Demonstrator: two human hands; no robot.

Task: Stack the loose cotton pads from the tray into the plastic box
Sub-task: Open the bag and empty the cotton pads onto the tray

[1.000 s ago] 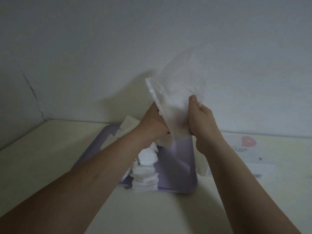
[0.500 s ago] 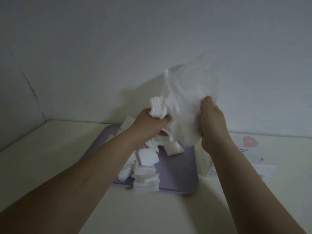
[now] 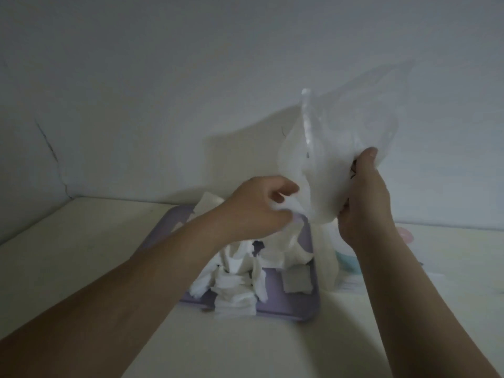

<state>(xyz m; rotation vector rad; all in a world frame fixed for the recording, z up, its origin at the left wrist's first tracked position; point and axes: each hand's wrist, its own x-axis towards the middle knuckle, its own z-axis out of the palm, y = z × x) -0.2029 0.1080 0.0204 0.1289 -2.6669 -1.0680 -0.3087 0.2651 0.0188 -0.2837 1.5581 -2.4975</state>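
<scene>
Cotton pads [image 3: 234, 285] lie heaped on the lilac tray [image 3: 275, 300], under the left hand [image 3: 259, 211]. The bundle it gripped half a second ago has gone, and its curled fingers now seem to pinch only a pad or two at the mouth of the plastic bag [image 3: 327, 165]. The right hand [image 3: 365, 203] grips the bag, raised higher. Emptying looks nearly done; stacking into the box has not begun.

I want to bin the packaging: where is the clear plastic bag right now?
In the head view, the plastic bag is held up right of centre, above the far right corner of the purple tray, gripped by the right hand.
</scene>
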